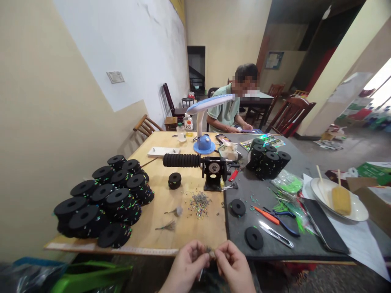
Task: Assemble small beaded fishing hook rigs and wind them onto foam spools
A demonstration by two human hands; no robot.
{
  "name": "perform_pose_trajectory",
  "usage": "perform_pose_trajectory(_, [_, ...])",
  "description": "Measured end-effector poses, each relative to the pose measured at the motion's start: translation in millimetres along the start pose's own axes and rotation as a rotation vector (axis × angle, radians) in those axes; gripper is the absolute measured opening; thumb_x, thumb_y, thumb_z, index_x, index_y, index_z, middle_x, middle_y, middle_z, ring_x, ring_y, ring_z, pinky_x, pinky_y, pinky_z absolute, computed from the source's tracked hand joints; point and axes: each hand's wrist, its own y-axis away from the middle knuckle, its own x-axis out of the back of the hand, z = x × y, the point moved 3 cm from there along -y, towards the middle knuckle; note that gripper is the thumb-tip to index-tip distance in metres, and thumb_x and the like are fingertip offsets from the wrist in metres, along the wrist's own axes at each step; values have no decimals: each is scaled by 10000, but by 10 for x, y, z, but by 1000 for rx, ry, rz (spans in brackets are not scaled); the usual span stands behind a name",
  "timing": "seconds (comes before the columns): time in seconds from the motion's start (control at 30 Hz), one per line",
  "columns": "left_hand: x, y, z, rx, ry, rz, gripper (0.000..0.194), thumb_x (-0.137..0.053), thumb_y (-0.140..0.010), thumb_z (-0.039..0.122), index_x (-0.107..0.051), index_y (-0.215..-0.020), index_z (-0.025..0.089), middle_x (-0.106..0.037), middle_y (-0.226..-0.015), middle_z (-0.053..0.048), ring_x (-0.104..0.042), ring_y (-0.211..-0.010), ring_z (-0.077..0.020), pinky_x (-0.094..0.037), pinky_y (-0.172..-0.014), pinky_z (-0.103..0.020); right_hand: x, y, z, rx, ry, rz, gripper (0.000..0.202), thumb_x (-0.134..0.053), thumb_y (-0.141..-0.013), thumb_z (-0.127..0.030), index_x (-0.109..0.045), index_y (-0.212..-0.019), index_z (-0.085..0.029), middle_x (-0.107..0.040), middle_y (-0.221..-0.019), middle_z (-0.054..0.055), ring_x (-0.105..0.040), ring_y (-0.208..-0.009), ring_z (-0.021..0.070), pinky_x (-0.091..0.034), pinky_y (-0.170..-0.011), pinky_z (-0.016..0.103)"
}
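My left hand (188,263) and my right hand (232,264) meet at the table's near edge, both closed in a pinch. Between their fingertips is a small greyish thing too blurred to name, and a thin white stick pokes out below my left thumb. Beyond them on the wood lie two small feathery tufts, one grey-white (177,211) and one brownish (169,226). A heap of tiny mixed beads (200,203) is spread farther back. To the right rest a black foam ring (254,238), another foam ring (238,207) and silver tweezers (276,234).
Stacked black foam spools (100,193) crowd the left. A black winding device (213,171) with foam rings on its shaft stands mid-table, before a blue lamp (204,144). Pliers (287,224), a black case (324,226) and a plate (360,211) sit right. A person (227,110) sits opposite.
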Motion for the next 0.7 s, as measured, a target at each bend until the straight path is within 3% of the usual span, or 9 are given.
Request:
perform_pose_trajectory(0.27, [-55,-9,-72,-23,-16,59,473,-774,-606,564,-477,-649,198,-498,-521,70,-407,-435,-74,-330,-388,-175,-40,-23,137,52,74,-20,551,-654,-684,-721,-558,-642,-181,-479,-470,-54,-383,-422,96,-293,-440,227])
perform_pose_trajectory(0.5, [-13,36,-57,-156,-168,95,285,-741,-708,355,-534,-642,171,-536,-597,32,-504,-598,-121,-422,-581,-220,-26,-22,105,139,214,-17,459,-659,-756,-608,-589,-627,-173,-493,-493,-39,-420,-456,117,-329,-466,242])
perform_pose_trajectory(0.7, [-57,35,-100,-131,-100,97,342,-754,-698,412,-503,-641,187,-508,-565,56,-476,-525,-97,-397,-504,-202,-14,-25,157,176,211,16,489,-638,-748,-648,-586,-628,-177,-497,-497,-43,-424,-463,113,-332,-452,223])
